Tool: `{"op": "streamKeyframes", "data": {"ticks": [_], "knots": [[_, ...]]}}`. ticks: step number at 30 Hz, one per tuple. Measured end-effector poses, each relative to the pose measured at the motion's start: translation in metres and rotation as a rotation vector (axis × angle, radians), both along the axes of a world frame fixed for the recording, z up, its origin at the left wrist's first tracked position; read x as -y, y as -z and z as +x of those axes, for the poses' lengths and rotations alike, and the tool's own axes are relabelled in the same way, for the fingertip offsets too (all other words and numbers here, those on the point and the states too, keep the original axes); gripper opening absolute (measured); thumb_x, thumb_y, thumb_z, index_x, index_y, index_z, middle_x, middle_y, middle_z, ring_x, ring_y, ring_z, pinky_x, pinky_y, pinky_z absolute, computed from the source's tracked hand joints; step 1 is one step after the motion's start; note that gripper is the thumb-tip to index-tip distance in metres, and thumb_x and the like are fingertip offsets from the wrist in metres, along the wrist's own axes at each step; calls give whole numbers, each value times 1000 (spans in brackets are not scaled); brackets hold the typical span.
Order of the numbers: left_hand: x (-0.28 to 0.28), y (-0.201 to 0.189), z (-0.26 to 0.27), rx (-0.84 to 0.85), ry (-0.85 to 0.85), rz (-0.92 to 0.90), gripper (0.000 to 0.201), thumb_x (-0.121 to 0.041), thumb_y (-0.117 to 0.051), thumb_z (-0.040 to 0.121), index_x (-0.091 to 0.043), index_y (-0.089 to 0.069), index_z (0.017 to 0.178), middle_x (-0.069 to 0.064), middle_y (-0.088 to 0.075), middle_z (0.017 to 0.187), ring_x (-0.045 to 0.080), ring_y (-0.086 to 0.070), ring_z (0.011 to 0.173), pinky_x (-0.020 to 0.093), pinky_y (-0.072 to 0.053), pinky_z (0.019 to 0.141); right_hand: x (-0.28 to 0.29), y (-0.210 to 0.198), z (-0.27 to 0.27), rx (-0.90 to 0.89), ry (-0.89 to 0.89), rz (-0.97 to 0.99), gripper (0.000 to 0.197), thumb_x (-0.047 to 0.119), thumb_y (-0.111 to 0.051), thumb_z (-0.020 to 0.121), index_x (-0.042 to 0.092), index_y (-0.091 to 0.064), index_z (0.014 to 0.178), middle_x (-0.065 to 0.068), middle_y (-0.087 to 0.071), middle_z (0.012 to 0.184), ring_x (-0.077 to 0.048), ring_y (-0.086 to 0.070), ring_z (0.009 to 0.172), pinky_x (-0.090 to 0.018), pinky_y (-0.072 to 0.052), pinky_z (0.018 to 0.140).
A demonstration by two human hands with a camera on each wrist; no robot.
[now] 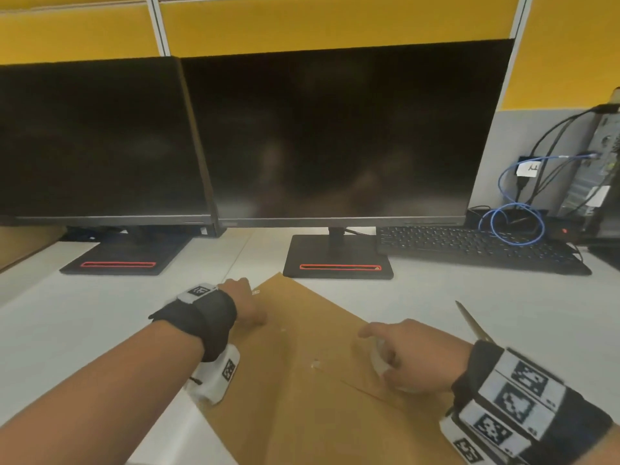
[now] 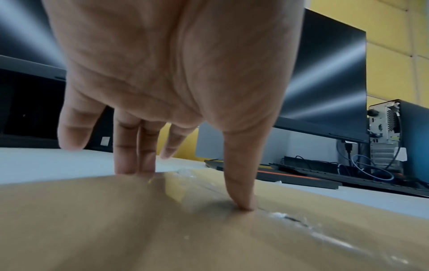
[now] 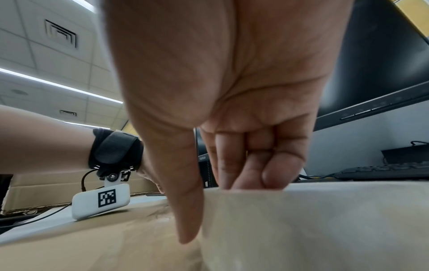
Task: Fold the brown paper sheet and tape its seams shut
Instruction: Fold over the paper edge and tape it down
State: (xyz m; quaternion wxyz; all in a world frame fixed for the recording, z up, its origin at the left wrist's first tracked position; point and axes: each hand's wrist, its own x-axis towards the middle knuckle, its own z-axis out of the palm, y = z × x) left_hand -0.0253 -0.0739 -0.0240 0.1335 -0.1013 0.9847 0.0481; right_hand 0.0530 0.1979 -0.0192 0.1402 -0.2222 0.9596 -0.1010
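The folded brown paper sheet (image 1: 302,397) lies slantwise on the white desk (image 1: 84,330), with clear tape along its seam (image 2: 176,188). My left hand (image 1: 246,307) presses on the sheet's far left edge: in the left wrist view, straight fingers (image 2: 134,165) and thumb tip (image 2: 243,205) bear down on the paper (image 2: 92,229). My right hand (image 1: 396,360) grips a pale tape roll (image 1: 380,359) that stands on the sheet's right part. In the right wrist view its fingers (image 3: 243,174) curl over the roll (image 3: 301,229) and the thumb lies down its left side.
Two dark monitors (image 1: 335,135) on black stands (image 1: 339,260) close off the back of the desk. A black keyboard (image 1: 469,246), blue cables and a computer tower (image 1: 600,169) stand at the right. A thin pointed blade (image 1: 474,322) lies just right of the sheet.
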Motion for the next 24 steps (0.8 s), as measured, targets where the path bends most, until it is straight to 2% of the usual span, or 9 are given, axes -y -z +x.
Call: {"op": "streamKeyframes", "data": {"ticks": [3, 7, 11, 14, 18, 20, 22, 24], "knots": [[4, -2, -2, 6, -47, 23, 81, -52, -73, 75, -14, -40, 139, 10, -44, 137, 29, -51, 122, 37, -48, 96, 0, 1, 1, 1, -4, -8, 65, 17, -60, 82, 31, -36, 141, -5, -69, 92, -21, -63, 87, -34, -52, 80], [7, -8, -3, -84, -91, 141, 80, -38, -81, 72, -14, -38, 134, 10, -36, 136, 32, -52, 116, 37, -48, 89, -4, 2, 2, 14, -1, -29, 65, 20, -62, 82, 31, -36, 141, -6, -70, 92, -21, -65, 88, -34, -52, 79], [5, -17, -8, -143, -43, 233, 66, -30, -82, 73, -15, -41, 122, 7, -57, 115, 27, -56, 101, 36, -50, 86, -6, 2, 3, 28, 11, -44, 67, 25, -69, 81, 31, -38, 140, 2, -64, 86, -19, -64, 90, -32, -51, 82], [-7, -24, -18, -235, 47, 147, 59, -36, -79, 75, -21, -43, 120, 6, -59, 113, 26, -56, 102, 39, -50, 90, -5, 1, 5, 34, 9, -48, 66, 26, -68, 82, 31, -38, 140, 4, -62, 86, -19, -62, 87, -32, -51, 84], [-33, -29, -47, -268, 156, -94, 58, -55, -74, 68, -31, -47, 113, 0, -58, 111, 26, -51, 104, 41, -47, 89, -1, -1, 7, 30, -2, -26, 64, 30, -67, 83, 30, -38, 140, 8, -58, 86, -15, -54, 83, -30, -48, 83], [-49, -30, -63, -242, 199, -109, 59, -51, -76, 67, -28, -48, 114, 0, -61, 110, 25, -56, 101, 40, -50, 85, 1, -1, 7, 25, -4, -18, 65, 31, -67, 83, 30, -38, 140, 7, -59, 89, -15, -52, 83, -29, -46, 81], [-64, -28, -76, -215, 258, -62, 58, -39, -78, 70, -22, -49, 117, 1, -62, 111, 25, -60, 97, 38, -52, 82, 2, 0, 5, 20, -1, -24, 64, 31, -67, 83, 30, -37, 140, 1, -65, 97, -15, -50, 83, -27, -44, 78], [-77, -24, -86, -211, 310, -34, 56, -31, -77, 74, -18, -49, 121, 3, -60, 117, 25, -61, 102, 37, -52, 86, 2, 0, 4, 18, 7, -41, 63, 29, -66, 84, 30, -38, 141, -1, -68, 103, -14, -50, 83, -25, -42, 75]]}}
